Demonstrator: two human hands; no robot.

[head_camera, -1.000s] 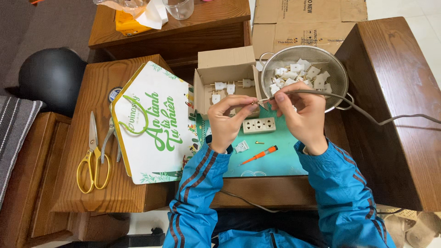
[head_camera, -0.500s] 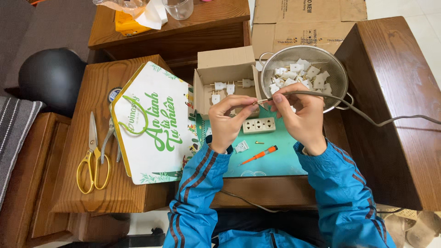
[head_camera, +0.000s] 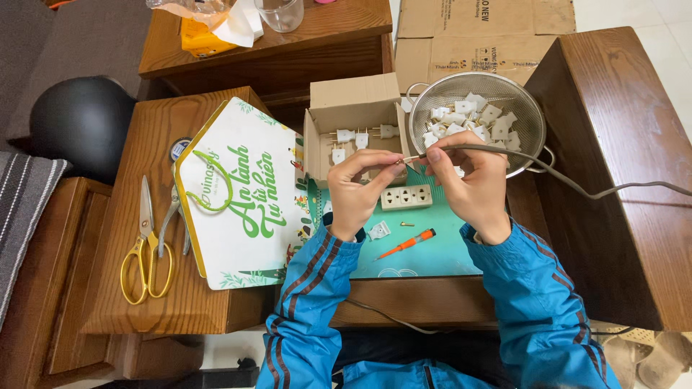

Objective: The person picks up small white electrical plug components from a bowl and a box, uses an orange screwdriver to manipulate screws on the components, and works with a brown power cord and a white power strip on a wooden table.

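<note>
From the head camera, the left hand (head_camera: 358, 189) and the right hand (head_camera: 472, 184) both pinch the end of a grey cable (head_camera: 577, 186) with closed fingers, above a white socket strip (head_camera: 406, 197) on a teal mat (head_camera: 432, 252). A metal strainer (head_camera: 537, 119) of white plugs sits just beyond, a cardboard box (head_camera: 353, 97) to its left, and yellow scissors (head_camera: 146, 248) lie far left.

Both hands meet over a teal mat (head_camera: 432, 252). The left hand (head_camera: 360, 191) pinches the bared end of a grey cable (head_camera: 577, 189), and the right hand (head_camera: 472, 180) grips the cable just beside it. Under the fingers lies a white socket strip (head_camera: 406, 197). Beyond the fingertips stand a cardboard box (head_camera: 353, 108) of plugs and a metal colander (head_camera: 479, 119) of white plug parts. Near the left wrist lies an orange screwdriver (head_camera: 408, 243).
</note>
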